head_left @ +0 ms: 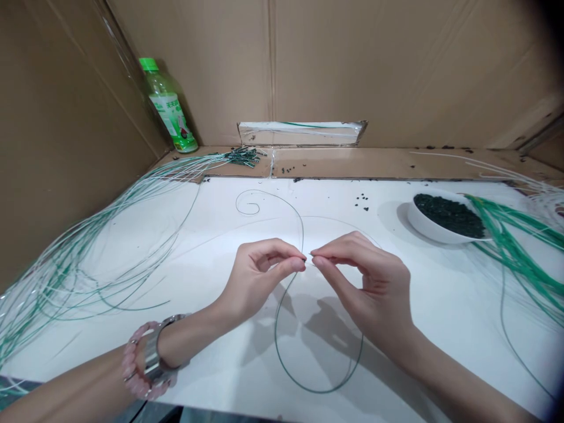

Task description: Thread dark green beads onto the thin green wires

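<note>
My left hand (259, 273) is closed in a pinch, with a small dark bead (304, 259) just showing at its fingertips. Facing it across a narrow gap, my right hand (365, 276) pinches a thin green wire (318, 392), whose dark tip seems to poke out from the fingers. Below both hands the wire hangs in a wide loop over the white tabletop (211, 358). Another stretch of wire rises behind the left fingertips and ends in a curl farther back. How the wire runs inside the fingers is hidden.
To the right stands a white bowl (434, 232) of dark beads, beside a bundle of green strands (524, 247). Strung wires (132, 200) spread along the left. Loose beads (362, 202) lie at the back. A green bottle (170, 111) leans against the cardboard wall (211, 64).
</note>
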Tool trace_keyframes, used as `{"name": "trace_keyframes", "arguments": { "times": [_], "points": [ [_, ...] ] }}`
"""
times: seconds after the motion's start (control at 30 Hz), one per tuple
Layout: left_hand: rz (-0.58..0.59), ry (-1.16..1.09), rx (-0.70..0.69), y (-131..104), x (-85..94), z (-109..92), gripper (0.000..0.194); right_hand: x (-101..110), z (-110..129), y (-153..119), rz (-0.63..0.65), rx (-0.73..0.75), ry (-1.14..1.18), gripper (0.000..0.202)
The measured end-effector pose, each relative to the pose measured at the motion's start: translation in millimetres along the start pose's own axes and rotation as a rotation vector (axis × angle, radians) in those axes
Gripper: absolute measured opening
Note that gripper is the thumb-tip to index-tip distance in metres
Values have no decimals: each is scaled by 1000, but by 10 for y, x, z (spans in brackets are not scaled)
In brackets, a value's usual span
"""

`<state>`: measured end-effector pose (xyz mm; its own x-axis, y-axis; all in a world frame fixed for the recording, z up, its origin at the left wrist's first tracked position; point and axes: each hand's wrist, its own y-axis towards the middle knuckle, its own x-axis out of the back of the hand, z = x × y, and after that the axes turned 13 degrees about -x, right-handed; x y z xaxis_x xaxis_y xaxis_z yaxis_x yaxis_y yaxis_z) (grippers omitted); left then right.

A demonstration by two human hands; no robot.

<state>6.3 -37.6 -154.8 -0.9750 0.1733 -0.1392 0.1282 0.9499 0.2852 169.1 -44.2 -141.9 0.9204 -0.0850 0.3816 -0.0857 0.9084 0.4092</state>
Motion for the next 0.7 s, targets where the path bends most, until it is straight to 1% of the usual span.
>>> {"name": "trace_keyframes", "arguments": {
  "times": [0.1,0.23,0.43,0.7],
  "points": [
    [-10,-19,19,7,-7,0,5,4,1,18,-32,95,-63,12],
    [-2,-18,11,13,-2,4,6,-3,-4,27,-10,146,-80,13],
    [15,-9,-16,3,7,10,6,6,1,21,22,158,-120,14],
    [37,54,-81,-12,6,24,5,15,13,18,25,161,-159,14]
  ]
}}
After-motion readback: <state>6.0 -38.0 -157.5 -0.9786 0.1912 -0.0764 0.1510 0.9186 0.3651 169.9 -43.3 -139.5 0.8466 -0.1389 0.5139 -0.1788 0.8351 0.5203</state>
